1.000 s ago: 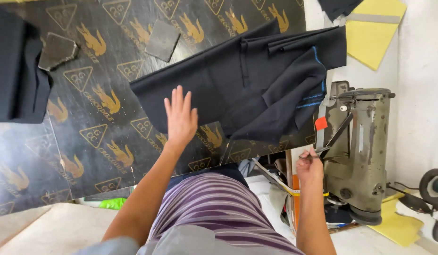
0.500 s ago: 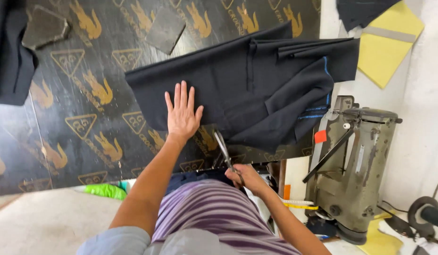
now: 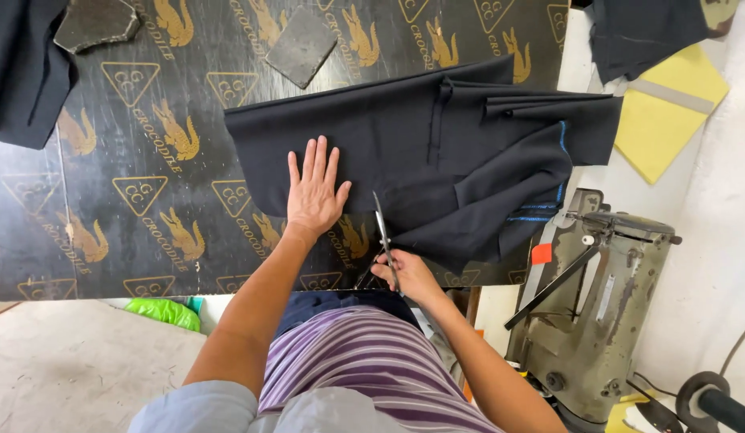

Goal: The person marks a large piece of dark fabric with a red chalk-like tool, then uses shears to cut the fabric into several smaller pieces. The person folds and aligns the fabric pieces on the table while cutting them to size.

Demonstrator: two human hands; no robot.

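Black cloth (image 3: pixel 436 152) is spread across a dark printed table (image 3: pixel 148 200). It is pressed flat near its lower edge by the left hand (image 3: pixel 314 191), fingers splayed wide. Scissors (image 3: pixel 383 232) are gripped by the right hand (image 3: pixel 408 277), blades pointing up onto the cloth. An old sewing machine (image 3: pixel 605 297) is seen at right.

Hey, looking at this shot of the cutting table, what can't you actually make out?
Head view only:
- Scissors: handles hidden inside the right hand; blades open or shut unclear.
- Dark fabric: lower layers hidden by its own folds; part lies under the left hand.
- Sewing machine: base cut off by the bottom edge.
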